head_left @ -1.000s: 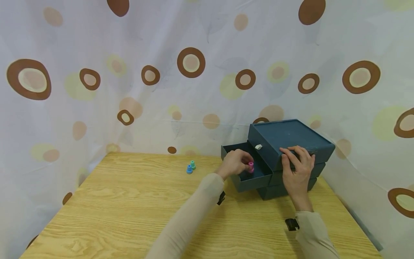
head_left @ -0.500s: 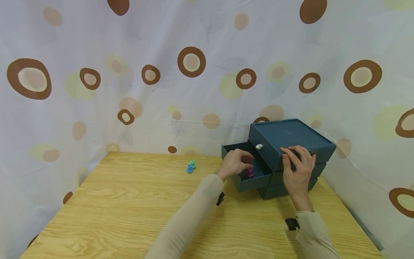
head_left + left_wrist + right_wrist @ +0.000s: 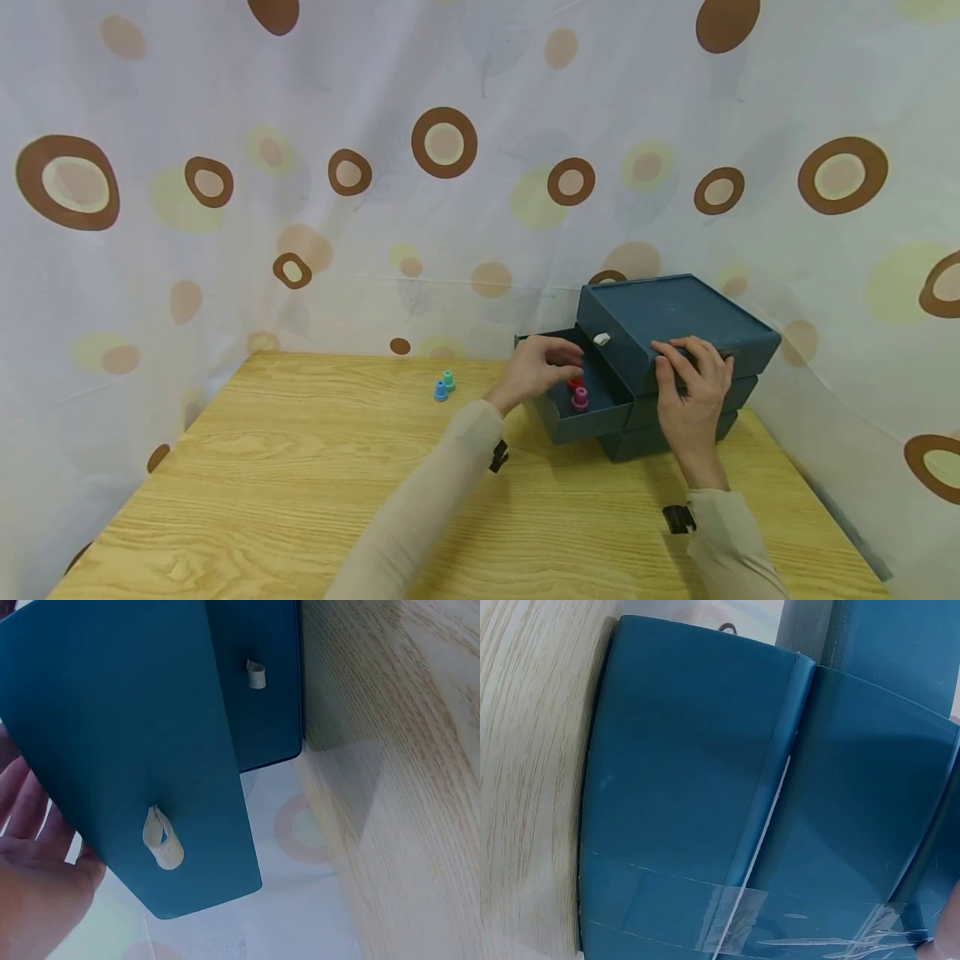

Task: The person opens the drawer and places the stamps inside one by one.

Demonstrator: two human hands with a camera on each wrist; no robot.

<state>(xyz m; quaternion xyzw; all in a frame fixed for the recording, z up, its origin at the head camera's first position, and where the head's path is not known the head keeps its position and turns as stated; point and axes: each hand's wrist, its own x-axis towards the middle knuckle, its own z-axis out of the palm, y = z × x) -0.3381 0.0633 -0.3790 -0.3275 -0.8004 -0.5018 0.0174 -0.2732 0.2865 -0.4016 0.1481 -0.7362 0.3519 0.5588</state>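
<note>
My left hand [image 3: 536,367] hovers over the pulled-out drawer [image 3: 592,425], thumb and fingers parted with nothing between them. Just below its fingertips a small magenta cone-shaped peg [image 3: 580,401] stands in the drawer, beside a red one [image 3: 575,383] partly hidden behind it. The left wrist view has the drawer front [image 3: 127,735] with a pale loop pull [image 3: 163,840], and the fingers beyond its edge. My right hand [image 3: 692,408] rests against the dark blue drawer unit [image 3: 678,312], fingertips on its top edge. Only a bit of that hand shows in the right wrist view.
On the wooden table [image 3: 300,467], left of the drawer, a blue peg [image 3: 441,391] and a green peg [image 3: 448,381] stand close together. A white pull tab [image 3: 602,339] sticks out of the top drawer. The patterned curtain [image 3: 480,225] hangs behind the table.
My left hand has let go of the magenta peg, which stands in the drawer, and has moved up and slightly left with fingers spreading. The right hand has stayed on the drawer unit.
</note>
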